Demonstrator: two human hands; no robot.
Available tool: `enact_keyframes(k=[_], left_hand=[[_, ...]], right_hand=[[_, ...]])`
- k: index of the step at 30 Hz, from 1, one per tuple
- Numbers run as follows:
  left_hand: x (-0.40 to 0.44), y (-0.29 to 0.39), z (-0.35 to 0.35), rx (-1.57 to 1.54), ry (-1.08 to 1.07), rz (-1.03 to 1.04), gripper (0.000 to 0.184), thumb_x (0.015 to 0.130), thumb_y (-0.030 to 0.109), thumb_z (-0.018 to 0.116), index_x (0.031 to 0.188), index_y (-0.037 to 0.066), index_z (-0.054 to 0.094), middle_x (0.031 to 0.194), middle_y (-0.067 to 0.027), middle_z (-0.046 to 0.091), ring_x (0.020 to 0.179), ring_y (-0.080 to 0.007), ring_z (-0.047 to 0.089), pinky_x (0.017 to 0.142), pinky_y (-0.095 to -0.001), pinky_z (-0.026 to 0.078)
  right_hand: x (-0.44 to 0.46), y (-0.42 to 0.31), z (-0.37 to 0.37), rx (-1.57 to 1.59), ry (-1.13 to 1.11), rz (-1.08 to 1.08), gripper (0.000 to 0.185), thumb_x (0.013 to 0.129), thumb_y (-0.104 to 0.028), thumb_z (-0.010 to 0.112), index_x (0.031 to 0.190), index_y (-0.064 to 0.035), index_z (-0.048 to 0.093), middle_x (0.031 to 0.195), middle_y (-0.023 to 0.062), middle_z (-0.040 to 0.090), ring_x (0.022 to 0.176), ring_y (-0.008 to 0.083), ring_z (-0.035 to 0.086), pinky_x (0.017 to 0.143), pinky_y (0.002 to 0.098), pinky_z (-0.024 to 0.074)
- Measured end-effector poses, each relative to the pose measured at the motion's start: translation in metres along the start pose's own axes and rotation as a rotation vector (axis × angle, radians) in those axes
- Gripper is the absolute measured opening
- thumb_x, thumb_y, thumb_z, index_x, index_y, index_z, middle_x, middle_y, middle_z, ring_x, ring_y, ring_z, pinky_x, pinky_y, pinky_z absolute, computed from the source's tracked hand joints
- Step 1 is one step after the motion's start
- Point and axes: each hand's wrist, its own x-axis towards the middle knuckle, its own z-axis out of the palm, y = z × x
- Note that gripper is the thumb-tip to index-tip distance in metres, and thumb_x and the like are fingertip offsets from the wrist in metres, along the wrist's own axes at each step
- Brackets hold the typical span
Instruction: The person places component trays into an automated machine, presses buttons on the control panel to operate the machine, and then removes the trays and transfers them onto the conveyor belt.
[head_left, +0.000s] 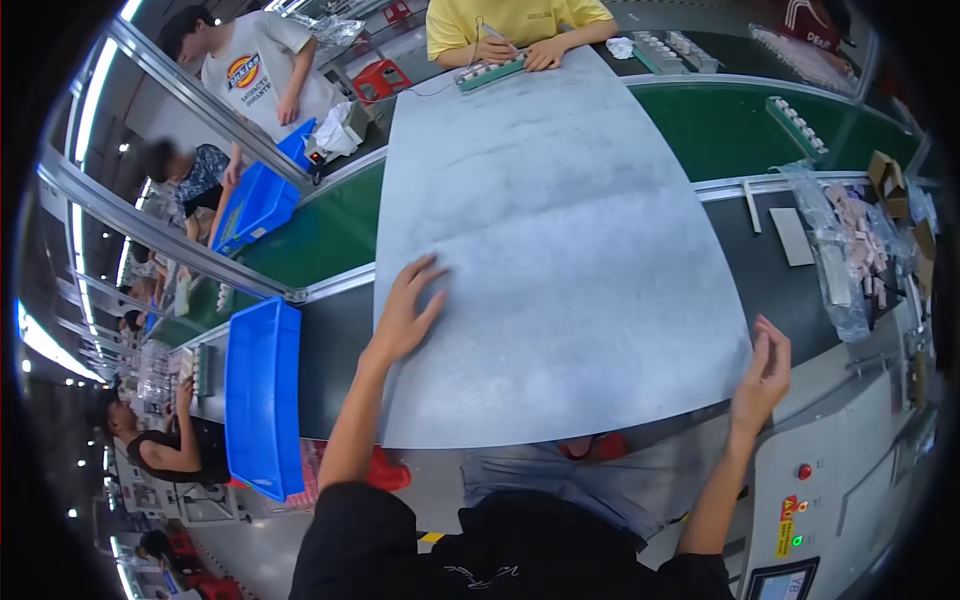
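Note:
A large grey-white board (560,260) stretches away from me across the workbench and over the green conveyor. My left hand (405,315) is over its left edge, fingers spread, holding nothing; whether it touches the surface I cannot tell. Just off the board's right edge is my right hand (764,378), its fingers loosely curved and apart from the thumb, with nothing visible in it. To the left of my left arm stands a long blue bin (263,400).
Across from me, a person in yellow (515,30) handles a green strip (492,72) of white parts. Another strip (797,127) lies on the green conveyor (680,110). Plastic wrap (835,260) and a pale flat piece (791,237) lie right. A control panel (800,500) stands lower right.

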Motion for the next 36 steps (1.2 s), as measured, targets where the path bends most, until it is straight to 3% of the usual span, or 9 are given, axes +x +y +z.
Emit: enact_keyframes(k=[4, 6, 10, 12, 15, 16, 17, 22, 36], left_hand=[[-0.105, 0.011, -0.045, -0.134, 0.159, -0.376, 0.036, 0.097, 0.017, 0.056, 0.129, 0.002, 0.064, 0.144, -0.0189, 0.054, 0.134, -0.033, 0.051, 0.113, -0.0395, 0.038], [-0.146, 0.013, -0.048, -0.257, 0.238, -0.456, 0.041, 0.102, 0.023, 0.048, 0.132, -0.002, 0.061, 0.143, -0.017, 0.055, 0.133, -0.0282, 0.053, 0.112, -0.0375, 0.038], [-0.197, 0.03, -0.025, -0.383, 0.416, -0.563, 0.046, 0.105, 0.026, 0.039, 0.131, -0.004, 0.062, 0.137, -0.0183, 0.061, 0.13, -0.0282, 0.055, 0.113, -0.0375, 0.037], [-0.202, 0.031, -0.007, -0.249, 0.506, -0.546, 0.046, 0.103, 0.027, 0.04, 0.123, -0.005, 0.067, 0.134, -0.0222, 0.063, 0.127, -0.0303, 0.058, 0.112, -0.0381, 0.037], [-0.203, 0.025, 0.001, -0.218, 0.648, -0.464, 0.057, 0.1, 0.036, 0.035, 0.115, -0.005, 0.071, 0.123, -0.0221, 0.069, 0.116, -0.0308, 0.065, 0.105, -0.0374, 0.044], [-0.21, 0.018, 0.006, -0.197, 0.672, -0.409, 0.061, 0.099, 0.039, 0.033, 0.114, -0.005, 0.072, 0.12, -0.0222, 0.071, 0.112, -0.031, 0.067, 0.103, -0.0372, 0.045], [-0.21, 0.02, 0.007, -0.188, 0.695, -0.401, 0.063, 0.097, 0.042, 0.033, 0.111, -0.004, 0.073, 0.116, -0.0222, 0.072, 0.106, -0.0312, 0.069, 0.098, -0.0363, 0.047], [-0.208, 0.026, 0.007, -0.053, 0.675, -0.37, 0.06, 0.095, 0.039, 0.035, 0.109, -0.004, 0.074, 0.114, -0.0208, 0.073, 0.102, -0.0303, 0.07, 0.093, -0.0353, 0.048], [-0.202, 0.023, 0.013, 0.033, 0.733, -0.35, 0.055, 0.098, 0.034, 0.036, 0.105, -0.006, 0.074, 0.109, -0.0211, 0.074, 0.098, -0.0319, 0.072, 0.089, -0.0361, 0.052]], right_hand=[[0.006, 0.02, -0.013, -0.136, -0.092, -0.072, 0.028, 0.104, -0.009, 0.046, 0.111, 0.0048, 0.069, 0.116, 0.0161, 0.071, 0.107, 0.0248, 0.065, 0.098, 0.0345, 0.0483], [0.004, 0.036, -0.014, 0.036, -0.097, -0.028, 0.033, 0.104, -0.013, 0.045, 0.115, 0.0078, 0.068, 0.118, 0.0186, 0.07, 0.109, 0.0263, 0.065, 0.099, 0.0349, 0.0477], [-0.003, 0.07, -0.016, -0.044, -0.108, -0.226, 0.057, 0.1, -0.023, 0.028, 0.115, 0.0157, 0.066, 0.118, 0.0246, 0.069, 0.11, 0.0337, 0.066, 0.101, 0.0407, 0.0501], [-0.001, 0.086, -0.013, 0.055, -0.075, -0.291, 0.056, 0.094, -0.02, 0.03, 0.116, 0.0169, 0.066, 0.117, 0.0275, 0.069, 0.107, 0.035, 0.068, 0.099, 0.0413, 0.0535], [-0.003, 0.078, -0.004, -0.084, -0.013, -0.372, 0.055, 0.094, -0.017, 0.03, 0.113, 0.0197, 0.066, 0.115, 0.0298, 0.069, 0.104, 0.0371, 0.069, 0.097, 0.0426, 0.0563], [-0.004, 0.081, -0.003, 0.179, 0.005, -0.228, 0.055, 0.1, -0.019, 0.029, 0.113, 0.0195, 0.065, 0.116, 0.0314, 0.068, 0.108, 0.0406, 0.068, 0.098, 0.0477, 0.0558], [-0.003, 0.083, -0.005, 0.178, -0.013, -0.225, 0.055, 0.1, -0.019, 0.029, 0.113, 0.0195, 0.065, 0.116, 0.0314, 0.068, 0.108, 0.0406, 0.068, 0.098, 0.0477, 0.0558], [0.003, 0.089, -0.013, -0.172, -0.064, -0.626, 0.043, 0.103, -0.014, 0.039, 0.11, 0.0189, 0.066, 0.113, 0.0298, 0.069, 0.112, 0.0476, 0.065, 0.096, 0.0539, 0.0549], [0.006, 0.094, -0.017, -0.194, -0.063, -0.591, 0.047, 0.104, -0.02, 0.04, 0.109, 0.0204, 0.064, 0.114, 0.0325, 0.068, 0.112, 0.0507, 0.064, 0.095, 0.0552, 0.0538]])
